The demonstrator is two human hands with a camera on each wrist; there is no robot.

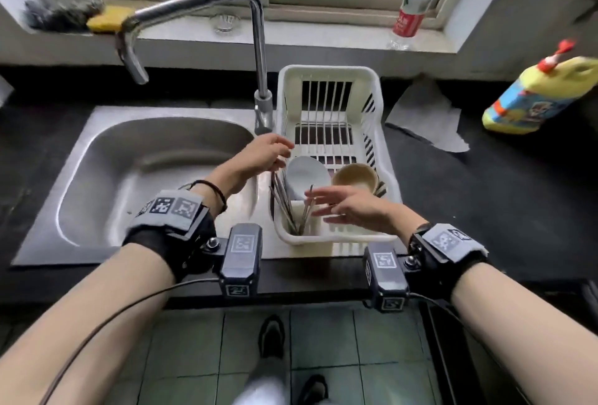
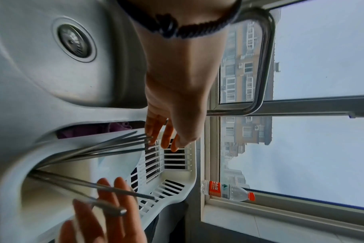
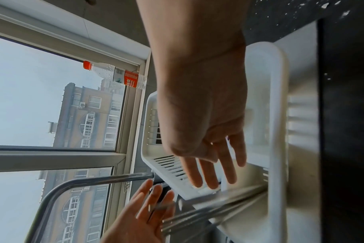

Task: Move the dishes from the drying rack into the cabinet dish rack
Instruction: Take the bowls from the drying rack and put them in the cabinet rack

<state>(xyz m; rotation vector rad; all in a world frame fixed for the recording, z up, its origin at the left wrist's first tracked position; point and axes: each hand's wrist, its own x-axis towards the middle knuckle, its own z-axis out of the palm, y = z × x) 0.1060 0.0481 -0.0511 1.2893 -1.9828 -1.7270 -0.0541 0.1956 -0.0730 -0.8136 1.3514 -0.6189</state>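
A white plastic drying rack (image 1: 330, 76) sits right of the sink. In its near end stand a white bowl (image 1: 305, 174), a beige bowl (image 1: 354, 176) and several metal chopsticks (image 1: 284, 200) in a corner compartment. My left hand (image 1: 275, 152) hovers over the rack's left rim above the chopstick tips, fingers straight and spread, holding nothing. My right hand (image 1: 336, 207) hovers over the rack's near end with fingers extended towards the left, just in front of the bowls. In the wrist views the left hand (image 2: 166, 138) and right hand (image 3: 214, 166) are empty beside the chopsticks (image 2: 98, 148) (image 3: 208, 212).
The steel sink (image 1: 145, 174) and tall faucet (image 1: 259, 58) are left of the rack. A yellow detergent bottle (image 1: 537, 97) and a paper towel (image 1: 424, 116) lie on the dark counter at right. A water bottle (image 1: 411, 13) and a sponge (image 1: 103, 17) are on the windowsill.
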